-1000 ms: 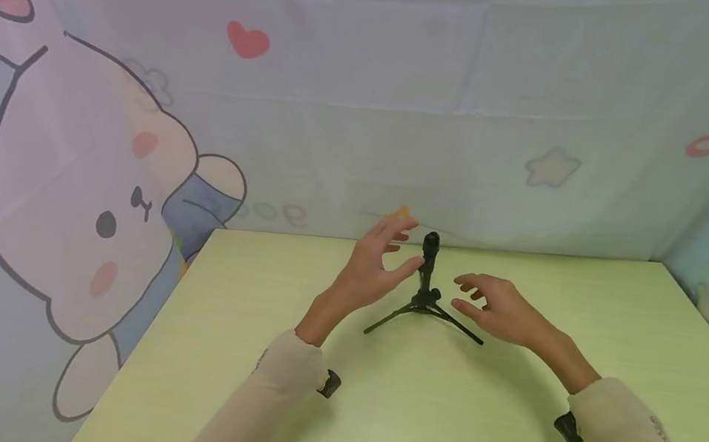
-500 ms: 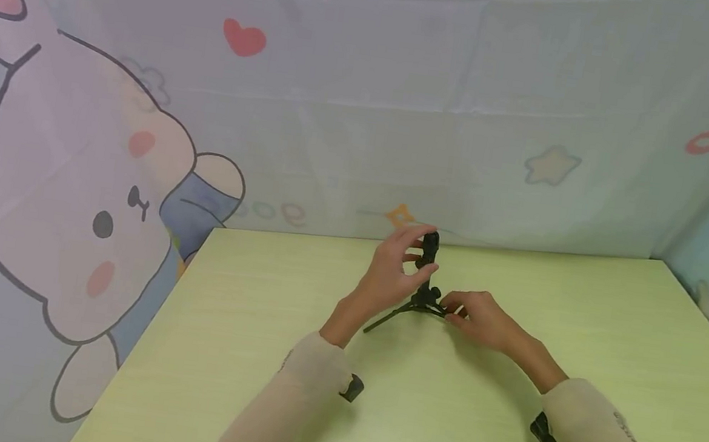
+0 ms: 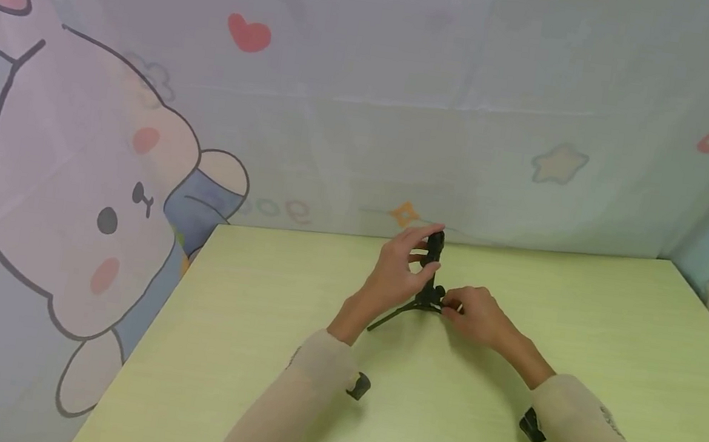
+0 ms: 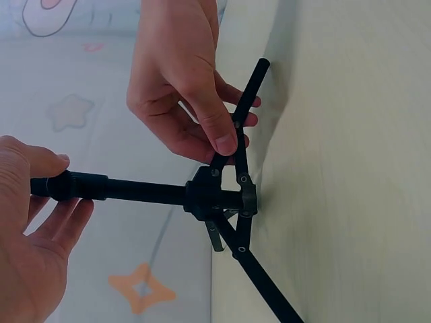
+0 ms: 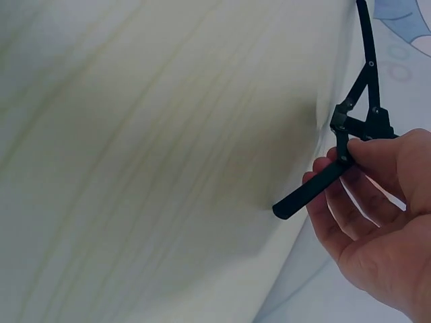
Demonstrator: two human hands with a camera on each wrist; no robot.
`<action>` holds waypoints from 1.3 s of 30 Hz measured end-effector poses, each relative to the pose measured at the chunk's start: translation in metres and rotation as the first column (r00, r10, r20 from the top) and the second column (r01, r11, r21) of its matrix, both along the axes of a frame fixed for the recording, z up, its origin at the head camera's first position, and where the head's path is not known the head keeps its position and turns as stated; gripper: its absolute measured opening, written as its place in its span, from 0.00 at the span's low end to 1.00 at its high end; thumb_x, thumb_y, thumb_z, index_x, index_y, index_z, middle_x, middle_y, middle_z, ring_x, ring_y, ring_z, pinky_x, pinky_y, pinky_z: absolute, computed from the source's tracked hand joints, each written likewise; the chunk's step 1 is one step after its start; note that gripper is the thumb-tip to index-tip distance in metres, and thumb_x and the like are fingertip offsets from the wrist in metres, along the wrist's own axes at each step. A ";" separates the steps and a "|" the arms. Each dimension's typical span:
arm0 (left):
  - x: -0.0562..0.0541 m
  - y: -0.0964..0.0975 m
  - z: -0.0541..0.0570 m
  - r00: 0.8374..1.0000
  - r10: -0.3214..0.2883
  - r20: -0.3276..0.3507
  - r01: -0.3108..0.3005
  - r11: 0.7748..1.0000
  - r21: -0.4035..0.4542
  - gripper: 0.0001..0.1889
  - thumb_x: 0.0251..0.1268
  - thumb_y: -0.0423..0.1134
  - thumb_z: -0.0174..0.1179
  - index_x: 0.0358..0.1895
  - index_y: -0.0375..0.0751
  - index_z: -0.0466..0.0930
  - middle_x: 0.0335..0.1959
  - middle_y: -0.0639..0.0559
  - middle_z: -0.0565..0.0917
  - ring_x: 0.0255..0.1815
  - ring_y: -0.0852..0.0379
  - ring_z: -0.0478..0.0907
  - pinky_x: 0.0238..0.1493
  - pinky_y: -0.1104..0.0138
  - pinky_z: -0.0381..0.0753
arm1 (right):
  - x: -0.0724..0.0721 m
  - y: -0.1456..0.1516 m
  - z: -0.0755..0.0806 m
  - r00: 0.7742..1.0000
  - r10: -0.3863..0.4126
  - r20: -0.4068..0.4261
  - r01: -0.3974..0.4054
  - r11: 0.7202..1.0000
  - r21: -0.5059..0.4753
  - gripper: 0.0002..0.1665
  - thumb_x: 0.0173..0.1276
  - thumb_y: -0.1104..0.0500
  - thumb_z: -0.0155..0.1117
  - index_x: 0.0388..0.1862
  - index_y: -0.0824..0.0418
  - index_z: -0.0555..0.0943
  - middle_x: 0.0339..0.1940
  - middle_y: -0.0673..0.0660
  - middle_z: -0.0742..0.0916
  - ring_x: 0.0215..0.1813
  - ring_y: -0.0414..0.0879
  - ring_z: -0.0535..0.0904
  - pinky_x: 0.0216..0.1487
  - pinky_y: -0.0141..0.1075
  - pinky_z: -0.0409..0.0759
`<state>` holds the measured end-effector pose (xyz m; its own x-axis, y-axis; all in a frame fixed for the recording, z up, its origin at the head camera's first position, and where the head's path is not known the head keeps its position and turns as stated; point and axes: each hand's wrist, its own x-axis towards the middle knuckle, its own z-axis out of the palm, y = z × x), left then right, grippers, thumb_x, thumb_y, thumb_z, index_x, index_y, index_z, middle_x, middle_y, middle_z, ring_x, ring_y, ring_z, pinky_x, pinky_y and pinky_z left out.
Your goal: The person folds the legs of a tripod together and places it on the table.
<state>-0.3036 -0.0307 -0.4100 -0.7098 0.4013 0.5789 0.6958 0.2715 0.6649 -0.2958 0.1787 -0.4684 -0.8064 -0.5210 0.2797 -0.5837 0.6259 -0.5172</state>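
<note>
Two curled hands [image 3: 393, 272] [image 3: 478, 316] pinch a black tripod [image 4: 202, 200] by cylindrical post [image 4: 145, 191] and slender leg [image 5: 310, 192].

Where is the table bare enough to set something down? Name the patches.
Bare table lies left of the left hand, right of the right hand, and between the sleeves. Crowded: around the tripod, which both hands hold.

The right hand [image 3: 478, 316] seemingly hides 1 tripod foot [image 5: 284, 211] in head view.
</note>
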 end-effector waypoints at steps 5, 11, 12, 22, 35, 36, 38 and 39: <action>0.000 0.001 -0.001 1.000 -0.001 0.001 0.001 1.000 0.007 0.31 0.70 0.24 0.65 0.75 0.41 0.71 0.64 0.41 0.77 0.57 0.44 0.81 0.56 0.64 0.86 | 0.002 -0.002 0.002 0.999 -0.049 -0.012 0.049 0.998 0.025 0.04 0.69 0.69 0.68 0.36 0.66 0.89 0.30 0.54 0.89 0.31 0.45 0.84 0.31 0.41 0.84; 0.000 0.003 -0.002 1.000 -0.001 -0.001 0.001 1.000 0.018 0.31 0.70 0.24 0.65 0.74 0.41 0.72 0.64 0.41 0.77 0.57 0.45 0.81 0.56 0.66 0.86 | 0.004 -0.003 0.004 0.993 -0.117 0.020 0.116 0.992 0.051 0.06 0.71 0.67 0.68 0.39 0.65 0.91 0.31 0.55 0.89 0.28 0.43 0.81 0.24 0.37 0.80; 0.001 0.003 -0.002 1.000 -0.002 0.002 0.001 1.000 0.019 0.31 0.70 0.24 0.65 0.74 0.41 0.72 0.64 0.42 0.78 0.56 0.45 0.81 0.56 0.67 0.86 | 0.004 -0.002 0.004 0.992 -0.122 0.026 0.121 0.991 0.054 0.06 0.71 0.67 0.67 0.39 0.65 0.91 0.31 0.55 0.89 0.27 0.42 0.80 0.23 0.36 0.79; 0.002 0.002 0.000 1.000 -0.006 0.014 0.006 1.000 0.020 0.30 0.70 0.25 0.66 0.74 0.42 0.73 0.63 0.43 0.79 0.56 0.47 0.81 0.55 0.68 0.86 | 0.007 -0.004 0.003 0.989 -0.140 0.038 0.138 0.989 0.049 0.08 0.71 0.67 0.66 0.39 0.63 0.91 0.27 0.51 0.87 0.23 0.41 0.73 0.20 0.33 0.68; 0.004 0.000 0.003 1.000 -0.017 0.014 0.017 1.000 0.015 0.30 0.69 0.24 0.66 0.73 0.40 0.73 0.63 0.42 0.79 0.56 0.46 0.82 0.55 0.69 0.86 | 0.009 -0.004 0.001 0.988 -0.155 0.003 0.154 0.988 0.026 0.08 0.68 0.69 0.66 0.40 0.65 0.91 0.31 0.55 0.89 0.27 0.42 0.77 0.23 0.34 0.74; 0.004 0.000 0.003 1.000 -0.017 0.014 0.016 1.000 0.013 0.30 0.69 0.24 0.66 0.73 0.40 0.73 0.63 0.42 0.79 0.56 0.46 0.81 0.55 0.70 0.85 | 0.010 -0.004 0.001 0.988 -0.156 0.001 0.156 0.987 0.023 0.08 0.68 0.69 0.66 0.40 0.65 0.91 0.32 0.55 0.90 0.27 0.42 0.78 0.23 0.35 0.74; 0.004 0.000 0.003 1.000 -0.017 0.013 0.017 1.000 0.012 0.30 0.69 0.25 0.66 0.73 0.39 0.73 0.64 0.42 0.79 0.56 0.46 0.81 0.55 0.71 0.85 | 0.010 -0.004 0.001 0.988 -0.157 -0.005 0.157 0.987 0.018 0.08 0.68 0.69 0.67 0.41 0.66 0.91 0.33 0.56 0.90 0.28 0.43 0.80 0.24 0.35 0.76; 0.004 0.000 0.003 1.000 -0.018 0.012 0.017 1.000 0.013 0.30 0.69 0.24 0.66 0.73 0.39 0.73 0.64 0.42 0.79 0.56 0.46 0.81 0.55 0.71 0.85 | 0.011 -0.004 0.001 0.987 -0.160 -0.006 0.160 0.987 0.015 0.08 0.68 0.69 0.67 0.41 0.66 0.91 0.33 0.56 0.90 0.28 0.43 0.80 0.24 0.36 0.76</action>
<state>-0.2997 -0.0307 -0.4068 -0.7098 0.4063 0.5753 0.6921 0.2508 0.6768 -0.2853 0.1748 -0.4674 -0.8782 -0.3901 0.2767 -0.4782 0.7193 -0.5038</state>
